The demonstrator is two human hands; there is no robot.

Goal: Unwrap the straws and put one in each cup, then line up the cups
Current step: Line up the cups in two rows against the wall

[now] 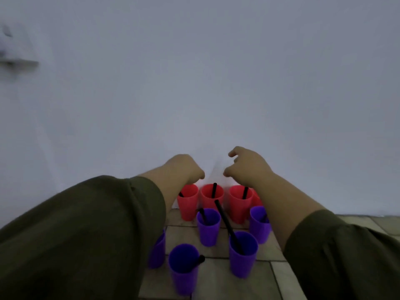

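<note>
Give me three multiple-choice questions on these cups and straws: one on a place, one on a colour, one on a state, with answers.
1. Where do the red cups stand?
A) nearest the person
B) by the wall, beyond the purple cups
C) stacked inside one another

2. What colour are the straws?
A) white
B) green
C) black

3. How does the straw in the nearest purple cup sit?
A) leaning out over the rim
B) flat on the floor
C) covered in paper

Answers:
1 B, they line the wall's foot.
2 C, every straw in view is black.
3 A, its tip pokes out past the rim.
</note>
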